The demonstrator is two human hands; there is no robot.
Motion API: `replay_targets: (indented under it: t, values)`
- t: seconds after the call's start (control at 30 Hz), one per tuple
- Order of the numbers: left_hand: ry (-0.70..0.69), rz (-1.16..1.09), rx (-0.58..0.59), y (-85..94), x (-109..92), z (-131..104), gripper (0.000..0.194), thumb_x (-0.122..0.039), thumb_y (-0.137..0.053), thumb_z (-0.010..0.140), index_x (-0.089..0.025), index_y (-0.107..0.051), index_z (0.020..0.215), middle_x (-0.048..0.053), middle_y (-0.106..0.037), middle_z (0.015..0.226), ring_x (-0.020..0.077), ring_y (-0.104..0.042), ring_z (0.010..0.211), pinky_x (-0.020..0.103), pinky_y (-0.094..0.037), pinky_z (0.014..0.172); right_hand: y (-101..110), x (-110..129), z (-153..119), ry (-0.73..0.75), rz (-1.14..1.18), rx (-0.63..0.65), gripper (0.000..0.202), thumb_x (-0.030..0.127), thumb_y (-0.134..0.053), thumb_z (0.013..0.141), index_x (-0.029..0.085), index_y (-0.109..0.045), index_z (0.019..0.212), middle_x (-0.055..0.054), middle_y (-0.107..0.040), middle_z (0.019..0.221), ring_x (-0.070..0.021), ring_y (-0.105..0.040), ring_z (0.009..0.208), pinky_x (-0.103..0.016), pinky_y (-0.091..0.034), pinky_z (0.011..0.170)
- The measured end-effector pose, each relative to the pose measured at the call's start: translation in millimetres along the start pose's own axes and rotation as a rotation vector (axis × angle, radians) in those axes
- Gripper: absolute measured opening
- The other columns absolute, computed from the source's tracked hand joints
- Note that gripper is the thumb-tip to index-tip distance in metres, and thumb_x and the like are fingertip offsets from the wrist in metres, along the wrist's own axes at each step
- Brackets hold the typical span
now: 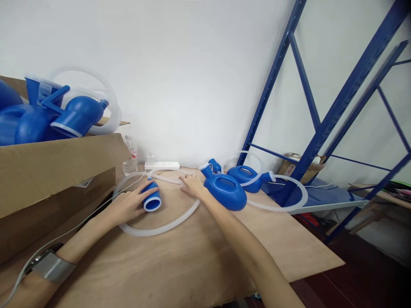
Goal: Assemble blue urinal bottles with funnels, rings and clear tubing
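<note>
My left hand [130, 201] is closed around a blue funnel-shaped plastic cup [150, 195], which lies with its white-rimmed mouth toward me. A translucent white hose [157, 231] runs from the cup's narrow far end and loops over the table. My right hand [192, 185] has its fingers curled on the hose's far stretch, left of the bottles. Close by on the right lies a blue urinal bottle [226, 192] with a moulded handle and an angled neck. Behind it is a second blue urinal bottle [245, 177] with its own hose [302, 192].
A cardboard box [58, 171] at left is heaped with blue bottles, cups [80, 115] and coiled hose. A clear water bottle [130, 158] and a power strip [163, 165] stand by the wall. A thin white cable crosses my left arm. Blue metal shelving [308, 149] rises at right.
</note>
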State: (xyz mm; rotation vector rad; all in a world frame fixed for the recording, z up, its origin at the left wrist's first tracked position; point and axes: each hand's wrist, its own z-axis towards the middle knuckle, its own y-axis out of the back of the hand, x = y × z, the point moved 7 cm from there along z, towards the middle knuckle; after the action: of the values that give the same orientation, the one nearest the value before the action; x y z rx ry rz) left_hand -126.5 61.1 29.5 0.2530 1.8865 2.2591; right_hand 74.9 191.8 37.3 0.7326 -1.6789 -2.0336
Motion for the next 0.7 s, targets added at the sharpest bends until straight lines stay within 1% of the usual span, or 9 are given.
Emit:
replay_targets:
  t: [0.1, 0.2, 0.27, 0.33, 0.43, 0.47, 0.53, 0.63, 0.7]
  values:
    - [-0.001, 0.017, -0.02, -2.9, -1.0, 0.2, 0.079, -0.026, -0.053, 0.087, -0.044, -0.037, 0.162, 0.002, -0.021, 0.176, 0.032, -0.075, 0.106, 0.038, -0.06, 0.076, 7.4, 0.0, -11.1, 0.019, 0.004, -0.042, 0.048, 0.039, -0.06, 0.101, 0.023, -0.052, 0.145, -0.016, -0.062, 0.139, -0.0325, -0.064, 0.123, -0.043, -0.052, 0.098]
    - [0.02, 0.066, -0.052, -8.2, 2.2, 0.4, 0.081, -0.023, -0.048, 0.088, -0.04, -0.03, 0.165, 0.004, -0.014, 0.178, 0.0287, -0.077, 0.095, 0.038, -0.06, 0.073, 22.4, -0.4, -22.1, 0.034, 0.021, -0.133, 0.051, 0.044, -0.054, 0.104, 0.025, -0.046, 0.151, -0.016, -0.06, 0.14, -0.0309, -0.066, 0.116, -0.039, -0.052, 0.094]
    - [0.03, 0.086, -0.072, -12.1, 4.5, 0.5, 0.082, -0.021, -0.049, 0.088, -0.039, -0.03, 0.165, 0.005, -0.006, 0.178, 0.027, -0.077, 0.093, 0.036, -0.06, 0.071, 36.4, -4.3, -27.8, 0.05, 0.026, -0.209, 0.051, 0.043, -0.05, 0.106, 0.026, -0.045, 0.154, -0.016, -0.06, 0.139, -0.0305, -0.064, 0.116, -0.039, -0.049, 0.095]
    - [0.028, 0.088, -0.098, -14.4, 5.2, 0.7, 0.081, -0.019, -0.05, 0.088, -0.039, -0.032, 0.164, 0.006, -0.001, 0.179, 0.0283, -0.076, 0.1, 0.035, -0.06, 0.07, 51.8, -14.5, -31.7, 0.052, 0.012, -0.283, 0.051, 0.039, -0.044, 0.108, 0.026, -0.042, 0.158, -0.017, -0.059, 0.14, -0.0316, -0.059, 0.121, -0.042, -0.044, 0.103]
    - [0.008, 0.075, -0.139, -13.6, 2.2, 0.9, 0.078, -0.02, -0.054, 0.088, -0.039, -0.037, 0.162, 0.005, -0.001, 0.179, 0.0341, -0.071, 0.116, 0.034, -0.061, 0.069, 75.1, -43.8, -36.1, -0.028, -0.017, -0.425, 0.057, 0.037, -0.04, 0.109, 0.024, -0.034, 0.164, -0.019, -0.058, 0.141, -0.0336, -0.052, 0.128, -0.05, -0.031, 0.115]
    - [0.004, 0.067, -0.151, -12.6, 0.7, 1.0, 0.077, -0.023, -0.056, 0.088, -0.039, -0.039, 0.161, 0.005, -0.002, 0.179, 0.0355, -0.068, 0.121, 0.034, -0.061, 0.07, 81.5, -56.9, -37.8, -0.087, -0.015, -0.477, 0.06, 0.036, -0.041, 0.109, 0.023, -0.03, 0.166, -0.019, -0.058, 0.14, -0.0338, -0.05, 0.128, -0.051, -0.029, 0.116]
    - [-0.007, 0.041, -0.161, -11.6, -2.7, 1.3, 0.073, -0.028, -0.058, 0.089, -0.039, -0.043, 0.16, 0.005, -0.008, 0.178, 0.0359, -0.066, 0.126, 0.035, -0.062, 0.075, 87.9, -84.2, -41.5, -0.234, 0.017, -0.544, 0.064, 0.036, -0.041, 0.108, 0.019, -0.025, 0.168, -0.02, -0.057, 0.139, -0.0343, -0.051, 0.126, -0.051, -0.031, 0.114]
    - [-0.035, 0.011, -0.17, -12.0, -8.5, 1.8, 0.069, -0.032, -0.058, 0.092, -0.041, -0.044, 0.158, 0.005, -0.014, 0.177, 0.0315, -0.07, 0.118, 0.036, -0.063, 0.082, 81.5, -116.7, -44.5, -0.413, 0.089, -0.534, 0.067, 0.036, -0.04, 0.108, 0.015, -0.02, 0.168, -0.023, -0.059, 0.136, -0.0365, -0.054, 0.123, -0.052, -0.038, 0.108]
    - [-0.052, 0.015, -0.19, -12.7, -12.0, 1.6, 0.069, -0.031, -0.06, 0.091, -0.042, -0.045, 0.158, 0.005, -0.014, 0.177, 0.0291, -0.072, 0.112, 0.035, -0.063, 0.081, 72.7, -130.4, -43.4, -0.456, 0.142, -0.5, 0.068, 0.037, -0.04, 0.108, 0.015, -0.019, 0.169, -0.023, -0.061, 0.133, -0.0377, -0.055, 0.124, -0.053, -0.042, 0.106]
